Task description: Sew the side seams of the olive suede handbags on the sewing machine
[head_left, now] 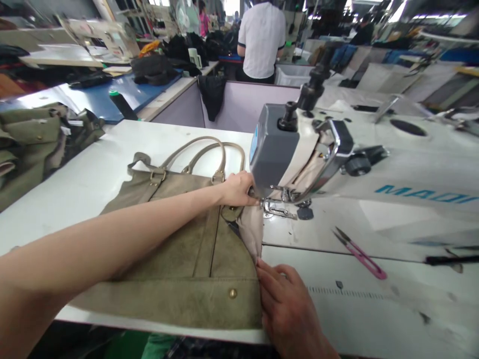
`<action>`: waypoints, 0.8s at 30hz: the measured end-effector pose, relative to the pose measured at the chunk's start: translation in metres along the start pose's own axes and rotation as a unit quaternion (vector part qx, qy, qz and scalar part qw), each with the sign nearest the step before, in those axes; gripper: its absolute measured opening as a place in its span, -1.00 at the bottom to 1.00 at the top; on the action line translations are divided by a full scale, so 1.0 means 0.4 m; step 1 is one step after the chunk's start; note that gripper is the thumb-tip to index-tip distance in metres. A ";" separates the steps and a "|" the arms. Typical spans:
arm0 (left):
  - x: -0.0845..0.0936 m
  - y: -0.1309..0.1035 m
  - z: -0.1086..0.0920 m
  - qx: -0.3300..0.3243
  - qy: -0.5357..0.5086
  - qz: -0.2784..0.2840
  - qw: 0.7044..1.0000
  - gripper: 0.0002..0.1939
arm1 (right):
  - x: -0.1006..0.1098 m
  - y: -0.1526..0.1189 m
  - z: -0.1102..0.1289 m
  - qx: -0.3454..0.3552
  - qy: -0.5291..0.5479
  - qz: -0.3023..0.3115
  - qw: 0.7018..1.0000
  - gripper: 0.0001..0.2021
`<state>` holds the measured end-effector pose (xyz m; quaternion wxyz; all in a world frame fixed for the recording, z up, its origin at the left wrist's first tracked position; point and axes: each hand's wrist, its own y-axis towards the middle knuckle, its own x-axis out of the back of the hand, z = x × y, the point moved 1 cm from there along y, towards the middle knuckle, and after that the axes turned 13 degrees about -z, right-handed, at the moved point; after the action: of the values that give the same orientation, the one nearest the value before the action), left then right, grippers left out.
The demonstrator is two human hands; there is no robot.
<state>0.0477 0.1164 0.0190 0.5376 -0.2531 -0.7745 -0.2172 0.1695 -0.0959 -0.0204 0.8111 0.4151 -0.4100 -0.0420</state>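
An olive-green handbag (175,249) with two looped handles lies flat on the white sewing table. Its pale lining (251,227) shows along the right edge. My left hand (239,189) reaches across the bag and grips its upper right edge close to the sewing machine's presser foot (279,210); part of the fingers is hidden by the machine head. Lower down, my right hand (286,304) pinches the bag's right edge where lining and outer material meet. The sewing machine (359,164) stands to the right of the bag, its needle area beside my left fingertips.
Pink-handled thread snips (361,253) lie on the machine bed at right. More olive bag pieces (33,144) are heaped at far left. A dark thread cone (123,105) stands behind the table. A person in a white shirt (262,40) stands in the background.
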 end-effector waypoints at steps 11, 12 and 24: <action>-0.011 -0.015 -0.001 0.009 -0.004 -0.022 1.000 -0.77 | 0.013 0.000 -0.005 0.007 0.011 -0.008 1.000 -0.70; -0.012 -0.014 0.001 0.009 -0.008 -0.026 1.000 -0.77 | 0.013 0.000 -0.003 0.005 0.010 -0.009 1.000 -0.70; -0.030 -0.014 0.017 -0.005 -0.023 -0.050 0.998 -0.77 | 0.035 -0.009 -0.031 0.036 -0.010 0.023 0.999 -0.67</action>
<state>0.0427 0.1142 0.0052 0.5073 -0.2216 -0.7970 -0.2416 0.1884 -0.0959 -0.0179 0.7919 0.4342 -0.4293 -0.0124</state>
